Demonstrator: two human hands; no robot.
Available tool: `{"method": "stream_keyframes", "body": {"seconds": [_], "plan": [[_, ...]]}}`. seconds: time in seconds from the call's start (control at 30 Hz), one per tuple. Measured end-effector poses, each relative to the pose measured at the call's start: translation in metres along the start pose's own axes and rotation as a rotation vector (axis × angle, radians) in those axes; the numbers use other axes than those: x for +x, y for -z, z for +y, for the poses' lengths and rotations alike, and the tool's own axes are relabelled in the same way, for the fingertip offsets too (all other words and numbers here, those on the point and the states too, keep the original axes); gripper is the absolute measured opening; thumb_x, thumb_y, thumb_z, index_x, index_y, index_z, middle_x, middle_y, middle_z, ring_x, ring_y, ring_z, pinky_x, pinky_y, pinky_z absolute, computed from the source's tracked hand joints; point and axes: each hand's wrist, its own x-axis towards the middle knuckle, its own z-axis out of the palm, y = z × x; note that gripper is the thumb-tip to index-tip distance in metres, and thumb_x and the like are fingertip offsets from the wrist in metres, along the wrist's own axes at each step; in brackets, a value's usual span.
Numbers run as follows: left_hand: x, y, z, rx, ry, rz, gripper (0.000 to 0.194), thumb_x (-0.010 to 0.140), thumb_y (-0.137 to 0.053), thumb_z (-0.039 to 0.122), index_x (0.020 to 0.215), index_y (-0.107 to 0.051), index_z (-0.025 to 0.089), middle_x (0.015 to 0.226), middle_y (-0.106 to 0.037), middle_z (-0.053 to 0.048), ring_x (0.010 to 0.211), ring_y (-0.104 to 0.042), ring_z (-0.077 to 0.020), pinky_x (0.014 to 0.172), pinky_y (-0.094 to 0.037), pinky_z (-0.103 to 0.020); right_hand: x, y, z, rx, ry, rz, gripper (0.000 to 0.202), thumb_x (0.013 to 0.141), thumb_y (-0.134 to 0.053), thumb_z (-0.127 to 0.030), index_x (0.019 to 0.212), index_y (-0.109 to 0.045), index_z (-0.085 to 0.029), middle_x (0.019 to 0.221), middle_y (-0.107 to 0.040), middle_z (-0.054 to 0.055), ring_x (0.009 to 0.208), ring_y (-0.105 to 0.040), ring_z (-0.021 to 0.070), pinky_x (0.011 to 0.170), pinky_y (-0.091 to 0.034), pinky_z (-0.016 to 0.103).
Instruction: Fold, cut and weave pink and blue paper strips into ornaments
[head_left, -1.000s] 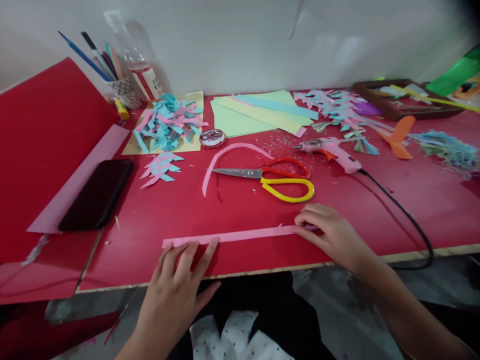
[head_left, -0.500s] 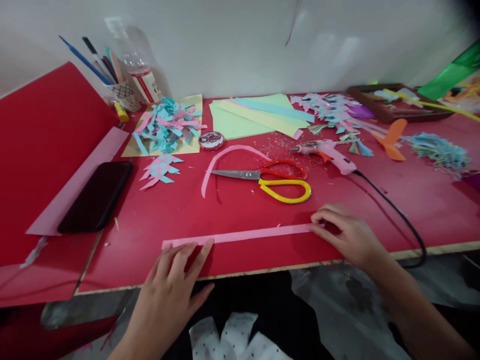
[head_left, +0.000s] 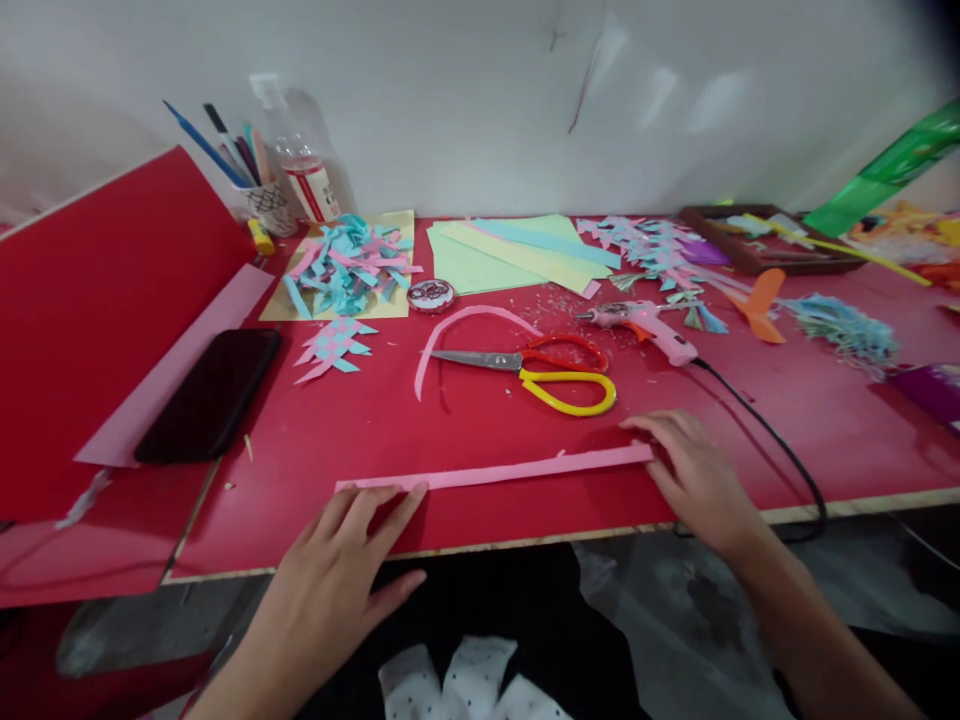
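A narrow pink paper strip [head_left: 510, 472] lies nearly level along the front of the red table. My left hand [head_left: 341, 560] rests with spread fingers on the strip's left end, its thumb out to the side past the table edge. At the other end, my right hand [head_left: 694, 480] has its fingers parted and its thumb beside the strip's tip, which lies exposed. Beyond the strip are scissors [head_left: 484, 360] with one red and one yellow handle, and a curved pink strip [head_left: 450, 318] next to their blades.
A pink glue gun [head_left: 649, 322] with a black cord lies at right. The phone [head_left: 214, 395] is at left. Farther back are a heap of cut paper pieces [head_left: 352, 260], green paper sheets [head_left: 480, 275], a bottle [head_left: 307, 175] and a brown tray [head_left: 817, 262].
My right thumb and forefinger have parted, uncovering the strip's right end. My left hand stays on the strip. The whole view has shifted slightly.
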Motion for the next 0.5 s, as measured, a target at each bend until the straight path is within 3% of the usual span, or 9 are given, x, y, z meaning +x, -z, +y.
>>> {"method": "stream_keyframes", "body": {"seconds": [0.17, 0.27, 0.37, 0.5], "plan": [[0.016, 0.01, -0.003, -0.065, -0.008, -0.053, 0.035, 0.08, -0.048, 0.036, 0.112, -0.052, 0.023, 0.095, -0.057, -0.005, 0.086, -0.052, -0.0189, 0.073, -0.043, -0.031, 0.005, 0.016, -0.031, -0.136, 0.011, 0.219, 0.028, 0.074, -0.037, -0.007, 0.095, -0.051, -0.02, 0.09, -0.052, 0.009, 0.089, -0.05, 0.0246, 0.079, -0.037, 0.043], [0.035, 0.015, -0.003, -0.069, -0.002, -0.084, 0.025, 0.08, -0.048, 0.035, 0.098, -0.056, 0.02, 0.092, -0.057, -0.004, 0.085, -0.053, -0.0186, 0.072, -0.043, -0.03, 0.015, 0.022, -0.056, -0.177, 0.163, 0.164, 0.033, 0.074, -0.036, -0.006, 0.1, -0.051, -0.021, 0.098, -0.053, 0.009, 0.094, -0.049, 0.0237, 0.091, -0.029, 0.046], [0.053, 0.015, -0.003, -0.047, -0.009, -0.116, 0.015, 0.08, -0.048, 0.029, 0.085, -0.055, 0.017, 0.089, -0.056, -0.005, 0.082, -0.053, -0.0183, 0.067, -0.042, -0.028, 0.025, 0.021, -0.067, -0.215, 0.263, 0.061, 0.035, 0.074, -0.036, -0.006, 0.102, -0.05, -0.02, 0.106, -0.052, 0.009, 0.098, -0.049, 0.0221, 0.096, -0.02, 0.049], [0.066, 0.015, -0.005, -0.024, -0.052, -0.176, 0.015, 0.08, -0.041, 0.011, 0.082, -0.054, 0.017, 0.083, -0.059, -0.004, 0.075, -0.056, -0.0168, 0.065, -0.041, -0.028, 0.034, 0.022, -0.059, -0.343, 0.129, 0.141, 0.037, 0.073, -0.034, -0.002, 0.102, -0.051, -0.017, 0.106, -0.054, 0.011, 0.096, -0.051, 0.0235, 0.094, -0.018, 0.051]]}}
